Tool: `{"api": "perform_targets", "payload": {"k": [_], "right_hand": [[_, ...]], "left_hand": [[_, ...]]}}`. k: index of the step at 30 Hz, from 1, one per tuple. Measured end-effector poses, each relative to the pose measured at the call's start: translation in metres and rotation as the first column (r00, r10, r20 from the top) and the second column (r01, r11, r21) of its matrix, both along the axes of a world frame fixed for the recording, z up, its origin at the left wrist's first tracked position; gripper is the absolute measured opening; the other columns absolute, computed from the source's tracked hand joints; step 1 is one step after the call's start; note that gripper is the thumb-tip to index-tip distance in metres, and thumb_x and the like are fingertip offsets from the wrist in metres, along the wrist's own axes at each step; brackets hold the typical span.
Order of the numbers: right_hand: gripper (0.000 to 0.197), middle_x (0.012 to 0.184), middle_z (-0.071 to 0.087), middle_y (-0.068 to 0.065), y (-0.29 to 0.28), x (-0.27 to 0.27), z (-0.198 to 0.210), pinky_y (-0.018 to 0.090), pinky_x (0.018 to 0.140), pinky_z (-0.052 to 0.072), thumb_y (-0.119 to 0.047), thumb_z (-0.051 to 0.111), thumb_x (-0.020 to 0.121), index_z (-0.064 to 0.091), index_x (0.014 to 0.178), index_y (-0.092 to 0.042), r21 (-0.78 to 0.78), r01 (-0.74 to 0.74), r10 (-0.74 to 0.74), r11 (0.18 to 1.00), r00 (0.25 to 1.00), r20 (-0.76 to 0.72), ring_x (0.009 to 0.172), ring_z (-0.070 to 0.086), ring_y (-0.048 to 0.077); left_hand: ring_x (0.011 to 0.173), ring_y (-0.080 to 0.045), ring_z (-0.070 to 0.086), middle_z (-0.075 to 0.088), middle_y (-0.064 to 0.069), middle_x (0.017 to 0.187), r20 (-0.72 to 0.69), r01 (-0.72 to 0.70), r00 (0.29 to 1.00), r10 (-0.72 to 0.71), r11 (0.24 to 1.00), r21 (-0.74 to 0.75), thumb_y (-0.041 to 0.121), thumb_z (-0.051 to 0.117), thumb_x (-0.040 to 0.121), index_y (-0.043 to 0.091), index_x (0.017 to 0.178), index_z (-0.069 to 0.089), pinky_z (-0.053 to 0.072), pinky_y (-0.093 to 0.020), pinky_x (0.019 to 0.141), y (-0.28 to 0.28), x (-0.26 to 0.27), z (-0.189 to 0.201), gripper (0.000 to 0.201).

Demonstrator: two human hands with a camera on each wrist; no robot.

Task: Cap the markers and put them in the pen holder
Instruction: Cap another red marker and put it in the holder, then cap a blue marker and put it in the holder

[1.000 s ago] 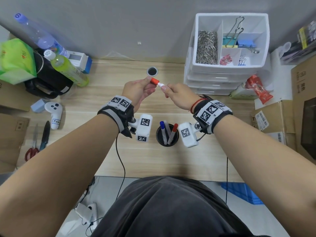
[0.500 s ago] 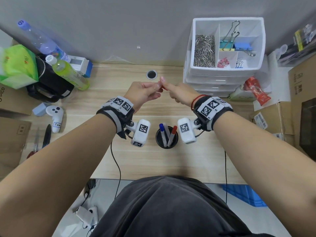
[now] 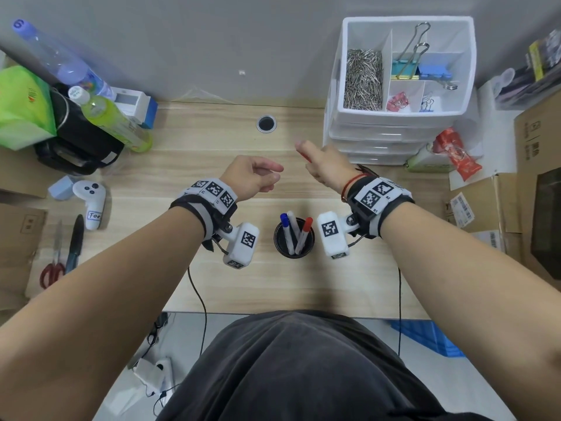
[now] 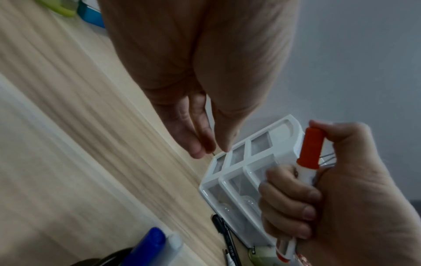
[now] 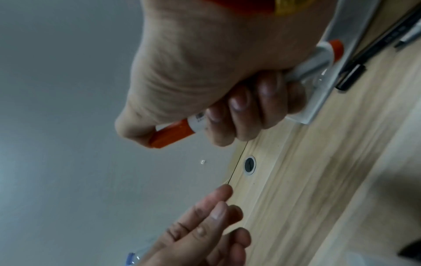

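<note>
My right hand (image 3: pixel 321 161) grips a white marker with an orange cap (image 4: pixel 311 149) on it; the fingers wrap the barrel and the thumb lies against the cap (image 5: pixel 173 135). My left hand (image 3: pixel 258 174) hovers a little to its left, fingers relaxed and holding nothing. Below the hands a black pen holder (image 3: pixel 294 238) stands on the desk with a blue-capped marker (image 3: pixel 285 229), a white one and a red-capped marker (image 3: pixel 305 232) upright in it.
A white drawer unit (image 3: pixel 400 117) with clips stands at the back right, with a black pen (image 4: pixel 224 234) lying at its foot. Bottles, a black bag and a green pack crowd the back left. A white controller (image 3: pixel 91 202) and scissors (image 3: pixel 53 262) lie at the left. Cardboard boxes flank both sides.
The cap went onto the marker between both hands. My left hand has since let go and drawn back to the left, while the right hand keeps the capped marker.
</note>
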State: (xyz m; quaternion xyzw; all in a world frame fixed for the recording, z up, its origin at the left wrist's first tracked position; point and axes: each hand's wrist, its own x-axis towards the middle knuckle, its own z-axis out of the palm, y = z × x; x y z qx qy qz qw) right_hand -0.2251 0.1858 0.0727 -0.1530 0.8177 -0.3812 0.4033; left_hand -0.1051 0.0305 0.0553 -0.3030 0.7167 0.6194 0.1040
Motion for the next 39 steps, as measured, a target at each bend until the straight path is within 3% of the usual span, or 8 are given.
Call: {"api": "perform_targets", "payload": {"k": [4, 8, 12, 16, 22, 27, 34, 39], "right_hand": [[0.054, 0.058, 0.039, -0.003, 0.001, 0.014, -0.008, 0.034, 0.059, 0.040, -0.065, 0.040, 0.095, 0.044, 0.062, -0.022, -0.218, 0.017, 0.031, 0.976, 0.977, 0.213, 0.053, 0.036, 0.014], [0.044, 0.083, 0.060, -0.010, 0.004, 0.025, -0.016, 0.030, 0.088, 0.046, -0.048, 0.044, 0.101, 0.069, 0.084, -0.016, -0.214, -0.161, 0.176, 0.964, 0.983, 0.051, 0.084, 0.056, 0.007], [0.032, 0.073, 0.065, 0.002, 0.006, 0.034, -0.028, 0.031, 0.074, 0.050, -0.035, 0.063, 0.095, 0.069, 0.090, -0.005, -0.202, -0.261, 0.259, 0.944, 0.965, -0.034, 0.068, 0.059, 0.016], [0.020, 0.081, 0.078, 0.002, 0.007, 0.047, -0.033, 0.026, 0.077, 0.058, -0.027, 0.073, 0.089, 0.068, 0.094, -0.008, -0.193, -0.294, 0.293, 0.936, 0.955, -0.031, 0.079, 0.075, 0.016], [0.027, 0.070, 0.070, -0.001, 0.001, 0.055, -0.034, 0.027, 0.069, 0.051, -0.041, 0.079, 0.079, 0.068, 0.078, -0.017, -0.030, -0.446, 0.424, 0.895, 0.869, -0.256, 0.065, 0.063, 0.014], [0.029, 0.068, 0.063, -0.012, 0.005, 0.059, -0.042, 0.021, 0.063, 0.045, -0.038, 0.086, 0.071, 0.072, 0.082, -0.016, 0.084, -0.569, 0.571, 0.818, 0.786, -0.238, 0.061, 0.057, 0.002], [0.021, 0.086, 0.071, -0.006, 0.018, 0.024, -0.038, 0.012, 0.071, 0.046, -0.033, 0.081, 0.080, 0.073, 0.092, -0.017, 0.008, -0.327, 0.314, 0.945, 0.897, -0.313, 0.071, 0.061, 0.002], [0.010, 0.099, 0.074, 0.004, 0.083, -0.036, -0.078, 0.031, 0.089, 0.052, -0.017, 0.067, 0.085, 0.073, 0.090, -0.023, 0.350, -0.023, 0.167, 0.937, 0.907, -0.387, 0.097, 0.068, 0.024]], "left_hand": [[0.070, -0.014, 0.064, 0.068, -0.008, 0.091, 0.111, -0.020, 0.994, 0.014, 0.998, 0.051, 0.009, 0.066, 0.091, 0.005, 0.110, 0.069, 0.058, -0.016, 0.071, 0.002, 0.010, -0.014, 0.020], [0.072, -0.015, 0.065, 0.067, -0.007, 0.092, 0.210, 0.012, 0.978, -0.024, 0.998, 0.057, 0.011, 0.065, 0.092, 0.008, 0.111, 0.069, 0.058, -0.017, 0.072, 0.003, 0.020, -0.025, 0.020], [0.075, -0.017, 0.065, 0.068, -0.006, 0.091, 0.265, 0.029, 0.964, -0.034, 0.999, 0.024, 0.013, 0.065, 0.092, 0.008, 0.112, 0.068, 0.057, -0.021, 0.073, 0.005, 0.031, -0.034, 0.021], [0.073, -0.015, 0.066, 0.069, -0.001, 0.087, 0.295, 0.019, 0.955, -0.019, 1.000, 0.002, 0.016, 0.065, 0.092, 0.009, 0.111, 0.068, 0.057, -0.020, 0.067, 0.004, 0.039, -0.041, 0.021], [0.071, -0.013, 0.067, 0.069, -0.003, 0.090, 0.307, -0.006, 0.952, 0.011, 1.000, -0.016, 0.019, 0.064, 0.093, 0.012, 0.109, 0.067, 0.056, -0.020, 0.066, 0.001, 0.042, -0.042, 0.018], [0.075, -0.014, 0.066, 0.069, -0.007, 0.098, 0.295, -0.001, 0.956, 0.008, 1.000, -0.025, 0.020, 0.061, 0.095, 0.012, 0.110, 0.068, 0.056, -0.024, 0.072, 0.001, 0.038, -0.040, 0.019], [0.074, -0.013, 0.065, 0.069, -0.007, 0.098, 0.264, 0.025, 0.964, -0.015, 0.999, -0.037, 0.023, 0.060, 0.096, 0.009, 0.112, 0.067, 0.054, -0.021, 0.066, 0.009, 0.019, -0.033, 0.022], [0.071, -0.014, 0.061, 0.069, 0.001, 0.086, 0.205, 0.086, 0.977, -0.057, 0.987, -0.135, 0.026, 0.061, 0.093, 0.013, 0.104, 0.070, 0.051, -0.024, 0.064, 0.027, -0.009, -0.030, 0.019]]}}
